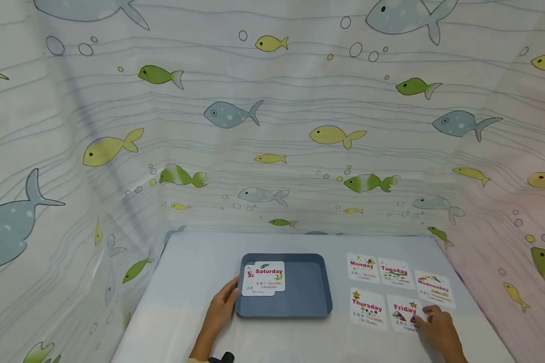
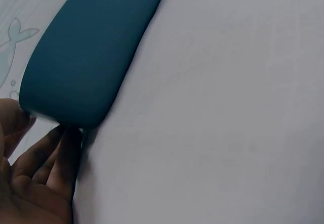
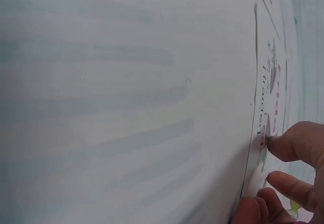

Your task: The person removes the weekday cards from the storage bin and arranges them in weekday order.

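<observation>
My left hand [image 1: 221,305] holds the left edge of a blue-grey tray [image 1: 304,288], its thumb and fingers at the rim; the left wrist view shows the tray's end [image 2: 76,72] at the fingertips. Inside the tray, a Saturday card [image 1: 270,282] overlaps another card [image 1: 254,291], whose name is mostly covered. On the right side, my right hand [image 1: 438,330] is at the right edge of the Friday card [image 1: 400,317], which lies flat on the table. The thumb [image 3: 286,145] touches the card's face, and the other fingers curl by its edge.
Monday [image 1: 362,275], Tuesday [image 1: 392,280] and Wednesday [image 1: 431,292] cards form a back row on the white table [image 1: 300,340]. A Thursday card [image 1: 365,317] lies left of Friday. A fish-patterned curtain [image 1: 300,101] surrounds the table's back and sides.
</observation>
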A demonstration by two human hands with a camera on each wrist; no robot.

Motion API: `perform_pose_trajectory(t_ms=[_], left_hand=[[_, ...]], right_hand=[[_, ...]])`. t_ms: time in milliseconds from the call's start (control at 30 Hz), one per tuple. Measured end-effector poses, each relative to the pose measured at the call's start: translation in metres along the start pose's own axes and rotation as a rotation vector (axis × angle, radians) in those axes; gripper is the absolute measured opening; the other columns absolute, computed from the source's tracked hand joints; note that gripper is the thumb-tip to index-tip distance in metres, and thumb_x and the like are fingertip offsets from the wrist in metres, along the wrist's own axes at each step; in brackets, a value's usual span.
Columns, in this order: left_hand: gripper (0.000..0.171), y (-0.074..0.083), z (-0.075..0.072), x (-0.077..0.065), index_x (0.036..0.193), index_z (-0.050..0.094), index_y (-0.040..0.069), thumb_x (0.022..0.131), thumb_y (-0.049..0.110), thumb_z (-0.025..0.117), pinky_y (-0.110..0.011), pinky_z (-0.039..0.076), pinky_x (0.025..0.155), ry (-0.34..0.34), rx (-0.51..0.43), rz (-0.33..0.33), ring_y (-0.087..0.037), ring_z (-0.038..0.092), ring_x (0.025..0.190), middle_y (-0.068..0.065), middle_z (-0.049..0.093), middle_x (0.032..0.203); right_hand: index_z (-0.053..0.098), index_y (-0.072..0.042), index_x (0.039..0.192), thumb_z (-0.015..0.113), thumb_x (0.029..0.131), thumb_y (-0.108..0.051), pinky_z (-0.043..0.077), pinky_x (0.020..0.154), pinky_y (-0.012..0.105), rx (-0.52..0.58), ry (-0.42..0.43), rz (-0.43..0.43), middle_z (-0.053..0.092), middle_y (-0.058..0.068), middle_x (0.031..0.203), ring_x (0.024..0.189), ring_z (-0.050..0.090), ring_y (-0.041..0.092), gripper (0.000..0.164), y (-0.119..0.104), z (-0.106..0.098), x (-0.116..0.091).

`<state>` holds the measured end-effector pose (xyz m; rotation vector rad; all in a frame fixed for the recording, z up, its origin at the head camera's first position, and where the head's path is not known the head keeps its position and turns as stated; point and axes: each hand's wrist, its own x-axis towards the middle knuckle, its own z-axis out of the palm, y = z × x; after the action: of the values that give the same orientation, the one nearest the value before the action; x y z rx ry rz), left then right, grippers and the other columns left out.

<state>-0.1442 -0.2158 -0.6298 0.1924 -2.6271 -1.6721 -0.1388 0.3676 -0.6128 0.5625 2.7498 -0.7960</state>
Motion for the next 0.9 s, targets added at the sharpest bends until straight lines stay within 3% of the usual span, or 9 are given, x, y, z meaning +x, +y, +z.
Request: perform_pose_trajectory(t_ms=[167, 267, 367, 467, 733, 900], left_hand=[[0.043, 0.000, -0.001, 0.002, 0.148, 0.050, 0.023, 0.106, 0.027, 0.051, -0.049, 0.038, 0.117, -0.001, -0.008, 0.028, -0.029, 0.043, 0.144, -0.004, 0.051, 0.152], [0.042, 0.000, -0.001, 0.001, 0.147, 0.051, 0.025, 0.105, 0.026, 0.052, -0.048, 0.038, 0.117, 0.004, -0.018, 0.008, -0.028, 0.043, 0.144, -0.003, 0.051, 0.152], [0.042, -0.001, -0.001, -0.001, 0.147, 0.052, 0.025, 0.105, 0.026, 0.053, -0.048, 0.039, 0.117, 0.010, -0.023, 0.003, -0.028, 0.044, 0.144, -0.003, 0.051, 0.151], [0.043, 0.000, -0.001, -0.002, 0.148, 0.051, 0.023, 0.105, 0.026, 0.053, -0.049, 0.039, 0.116, 0.003, -0.025, 0.022, -0.030, 0.044, 0.143, -0.005, 0.051, 0.152], [0.044, -0.001, -0.002, -0.001, 0.149, 0.049, 0.023, 0.105, 0.029, 0.052, -0.050, 0.037, 0.117, -0.007, -0.036, 0.023, -0.031, 0.044, 0.144, -0.006, 0.050, 0.152], [0.043, -0.003, -0.002, -0.002, 0.148, 0.050, 0.024, 0.105, 0.029, 0.053, -0.051, 0.038, 0.116, -0.003, -0.028, 0.023, -0.031, 0.045, 0.143, -0.006, 0.051, 0.151]], right_hand=[[0.049, 0.018, 0.118, 0.073, 0.087, -0.022, 0.049, 0.067, 0.040, 0.004, 0.005, -0.008, 0.056, 0.031, 0.096, 0.084, 0.056, 0.035, 0.056, -0.002, -0.002, 0.003], [0.048, 0.018, 0.119, 0.070, 0.089, -0.026, 0.051, 0.065, 0.039, 0.033, -0.018, 0.002, 0.057, 0.033, 0.098, 0.085, 0.058, 0.036, 0.058, 0.001, -0.003, 0.002], [0.047, 0.017, 0.121, 0.061, 0.094, -0.031, 0.051, 0.064, 0.039, 0.074, -0.007, 0.044, 0.058, 0.034, 0.101, 0.087, 0.060, 0.037, 0.057, 0.001, -0.007, -0.001], [0.047, 0.015, 0.124, 0.051, 0.099, -0.033, 0.051, 0.061, 0.038, 0.109, 0.058, 0.079, 0.060, 0.033, 0.103, 0.085, 0.062, 0.035, 0.054, -0.003, -0.009, -0.005], [0.051, 0.003, 0.129, 0.048, 0.102, -0.037, 0.050, 0.055, 0.030, 0.249, 0.198, 0.062, 0.056, 0.025, 0.114, 0.083, 0.060, 0.028, 0.049, -0.046, -0.007, -0.007], [0.050, 0.002, 0.133, 0.046, 0.104, -0.038, 0.054, 0.061, 0.030, 0.337, 0.117, -0.004, 0.058, 0.021, 0.114, 0.087, 0.062, 0.025, 0.050, -0.074, 0.003, -0.015]])
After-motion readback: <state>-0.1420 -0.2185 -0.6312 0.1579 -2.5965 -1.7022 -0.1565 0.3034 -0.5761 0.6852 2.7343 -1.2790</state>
